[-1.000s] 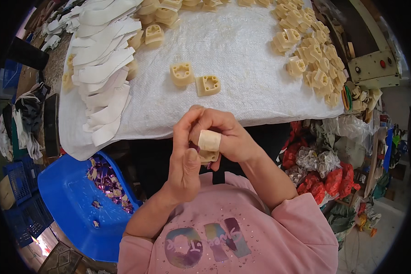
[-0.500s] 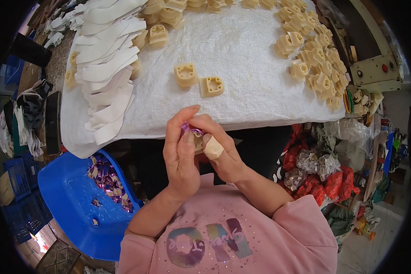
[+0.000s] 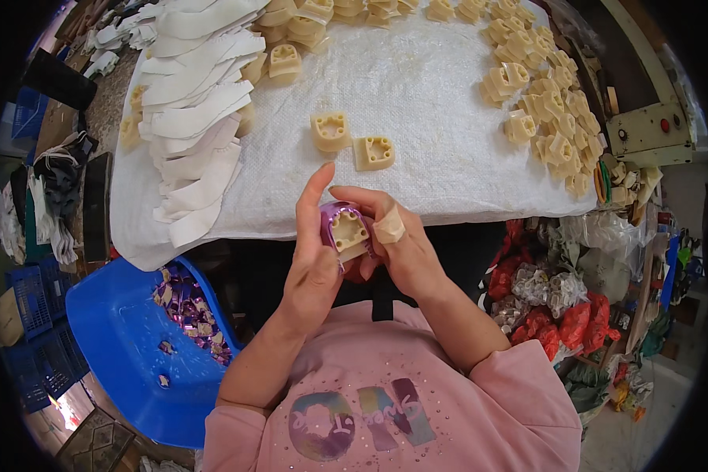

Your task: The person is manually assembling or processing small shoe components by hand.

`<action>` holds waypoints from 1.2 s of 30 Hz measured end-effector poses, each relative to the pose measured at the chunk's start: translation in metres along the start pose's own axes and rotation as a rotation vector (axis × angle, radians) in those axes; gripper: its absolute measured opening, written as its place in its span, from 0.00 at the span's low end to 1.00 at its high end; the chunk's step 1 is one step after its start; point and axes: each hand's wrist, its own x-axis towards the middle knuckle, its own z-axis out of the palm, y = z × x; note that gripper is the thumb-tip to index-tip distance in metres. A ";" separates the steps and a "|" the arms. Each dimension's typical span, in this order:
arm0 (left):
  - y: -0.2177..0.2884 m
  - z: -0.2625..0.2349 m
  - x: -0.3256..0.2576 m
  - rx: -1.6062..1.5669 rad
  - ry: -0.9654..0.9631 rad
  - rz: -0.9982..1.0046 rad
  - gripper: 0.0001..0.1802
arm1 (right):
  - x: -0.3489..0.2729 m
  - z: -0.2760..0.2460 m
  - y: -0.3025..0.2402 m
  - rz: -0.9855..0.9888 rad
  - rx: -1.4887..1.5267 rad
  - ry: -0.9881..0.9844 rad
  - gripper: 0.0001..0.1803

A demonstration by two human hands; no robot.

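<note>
Between my two hands, just off the table's near edge, is a cream plastic shoe heel [image 3: 351, 248]. Its hollow, holed end faces up, and a shiny purple strip [image 3: 328, 223] curves around its outer wall. My left hand [image 3: 310, 277] grips the heel from the left, its thumb low on the near side and the index finger stretched upward. Around the right side curls my right hand [image 3: 414, 256], with a pale tape wrap on one finger; its fingertips touch the purple edge. Two bare heels, one upright [image 3: 331, 132] and one beside it [image 3: 375, 153], stand on the table beyond.
A white woven sheet [image 3: 417, 102] covers the table. White curved strips [image 3: 193, 130] lie overlapped at left, and cream heels [image 3: 554, 118] are heaped at right and along the back. Below left, a blue basin [image 3: 122, 346] contains purple pieces [image 3: 193, 315]. Red bags [image 3: 578, 322] sit at lower right.
The heel has turned upright between my hands, so its holed end and purple strip now show. My hands have shifted slightly right, and the fingers have spread a little.
</note>
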 end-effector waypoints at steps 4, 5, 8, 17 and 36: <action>-0.008 -0.001 -0.006 0.608 0.132 0.059 0.40 | 0.002 0.004 0.007 -0.043 0.018 0.029 0.18; -0.009 -0.001 -0.005 0.607 0.131 0.059 0.40 | 0.002 0.005 0.014 -0.166 -0.003 0.036 0.17; -0.008 0.000 -0.002 0.849 0.045 0.249 0.38 | 0.001 0.007 0.018 -0.273 -0.076 0.078 0.15; 0.008 -0.014 -0.002 1.448 -0.130 0.399 0.54 | 0.004 -0.013 -0.012 -0.580 -0.945 0.127 0.20; 0.029 -0.001 -0.003 1.131 0.077 0.236 0.24 | 0.016 -0.031 -0.008 -0.185 -0.352 -0.211 0.12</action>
